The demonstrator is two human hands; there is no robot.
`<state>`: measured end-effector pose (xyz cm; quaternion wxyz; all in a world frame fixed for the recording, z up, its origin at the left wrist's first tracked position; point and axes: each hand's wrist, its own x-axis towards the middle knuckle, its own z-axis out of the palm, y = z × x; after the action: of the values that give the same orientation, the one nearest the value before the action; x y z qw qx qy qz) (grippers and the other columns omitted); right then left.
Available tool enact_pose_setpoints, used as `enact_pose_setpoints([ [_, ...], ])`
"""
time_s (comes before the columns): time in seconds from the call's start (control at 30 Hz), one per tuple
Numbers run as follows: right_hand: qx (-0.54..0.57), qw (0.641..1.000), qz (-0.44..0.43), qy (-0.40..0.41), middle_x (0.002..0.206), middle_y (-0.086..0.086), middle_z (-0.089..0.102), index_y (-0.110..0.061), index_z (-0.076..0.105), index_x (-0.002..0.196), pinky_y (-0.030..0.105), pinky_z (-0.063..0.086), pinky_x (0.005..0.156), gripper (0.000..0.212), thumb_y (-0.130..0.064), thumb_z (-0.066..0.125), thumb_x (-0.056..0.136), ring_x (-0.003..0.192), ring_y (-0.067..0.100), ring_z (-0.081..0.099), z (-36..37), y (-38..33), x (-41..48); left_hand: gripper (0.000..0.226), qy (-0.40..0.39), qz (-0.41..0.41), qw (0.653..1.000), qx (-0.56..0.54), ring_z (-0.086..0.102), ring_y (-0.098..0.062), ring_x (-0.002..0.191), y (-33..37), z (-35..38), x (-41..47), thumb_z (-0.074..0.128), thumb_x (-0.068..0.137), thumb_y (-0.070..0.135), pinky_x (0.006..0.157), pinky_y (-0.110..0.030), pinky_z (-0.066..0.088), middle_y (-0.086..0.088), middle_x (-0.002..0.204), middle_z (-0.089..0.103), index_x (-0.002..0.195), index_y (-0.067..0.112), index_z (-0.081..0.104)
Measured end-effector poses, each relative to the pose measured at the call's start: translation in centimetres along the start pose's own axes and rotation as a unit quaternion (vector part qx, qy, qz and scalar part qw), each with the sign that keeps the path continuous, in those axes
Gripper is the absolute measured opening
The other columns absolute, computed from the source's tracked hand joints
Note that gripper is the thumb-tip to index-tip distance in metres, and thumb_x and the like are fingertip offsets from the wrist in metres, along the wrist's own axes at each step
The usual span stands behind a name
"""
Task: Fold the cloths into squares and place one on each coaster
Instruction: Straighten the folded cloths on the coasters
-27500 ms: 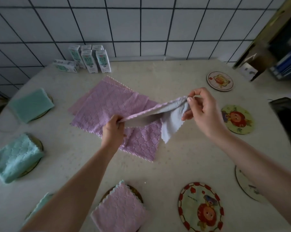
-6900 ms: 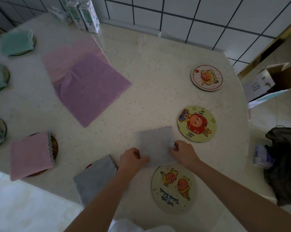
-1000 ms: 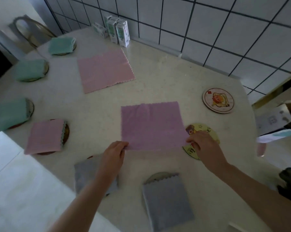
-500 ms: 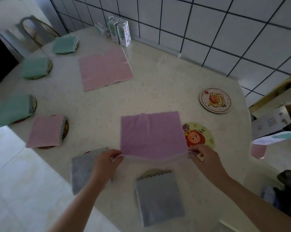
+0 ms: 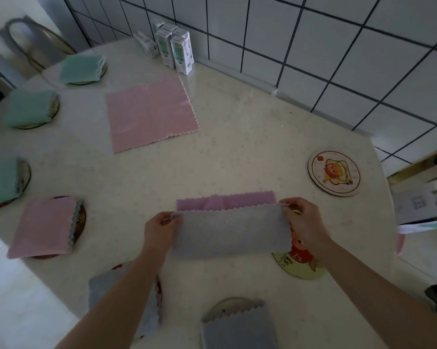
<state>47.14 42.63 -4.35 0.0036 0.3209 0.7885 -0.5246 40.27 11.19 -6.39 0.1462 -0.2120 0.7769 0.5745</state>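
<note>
I saw the table (image 5: 237,152) w/ one pink cloth (image 5: 150,114) lying flat, well apart from the purple cloth (image 5: 230,231) near the front edge. That cloth was half-folded, grey underside up, partly covering a coaster (image 5: 300,267). Left hand (image 5: 160,229) & right hand (image 5: 304,224) each pinched a corner of the raised edge, fingers clamped on fabric.

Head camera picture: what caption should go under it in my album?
Two bare hands, left hand and right hand, fold a purple-and-grey fleecy cloth in half on the pale speckled table.
</note>
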Motion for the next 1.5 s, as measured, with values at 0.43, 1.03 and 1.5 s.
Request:
enact_pose_setpoints([
  [0.43,-0.061,0.997,0.028,-0.024,0.089,0.004,0.068,-0.014,0.065,0.094,0.040,0.053,0.072,0.009,-0.014,0.058,0.089,0.081,0.023,0.063,2.0,0.1,5.6,0.008,0.035,-0.011,0.999,0.032,0.051,-0.015,0.065,1.2,2.0,4.0,0.061,0.085,0.013,0.056,-0.025,0.040,-0.003,0.076,0.064,0.090,0.010,0.067],
  [1.03,-0.151,0.988,0.045,-0.002,0.091,0.004,0.063,-0.012,0.059,0.096,0.026,0.042,0.066,0.019,-0.031,0.060,0.090,0.081,0.020,0.059,2.4,-0.6,6.5,0.017,0.078,-0.001,0.984,0.159,0.059,-0.024,0.083,1.4,2.4,4.6,0.067,0.081,0.026,0.079,-0.034,0.047,-0.005,0.086,0.067,0.091,0.013,0.064],
  [1.5,-0.319,0.930,-0.179,-0.035,0.122,0.003,0.050,-0.011,0.050,0.122,0.027,0.042,0.088,0.029,-0.015,0.047,0.094,0.110,0.018,0.046,1.2,-0.2,-1.1,0.035,0.032,0.314,0.878,0.360,0.051,-0.031,0.106,-0.8,2.2,-2.7,0.057,0.080,0.009,0.091,-0.038,0.041,-0.010,0.117,0.058,0.115,0.008,0.057],
])
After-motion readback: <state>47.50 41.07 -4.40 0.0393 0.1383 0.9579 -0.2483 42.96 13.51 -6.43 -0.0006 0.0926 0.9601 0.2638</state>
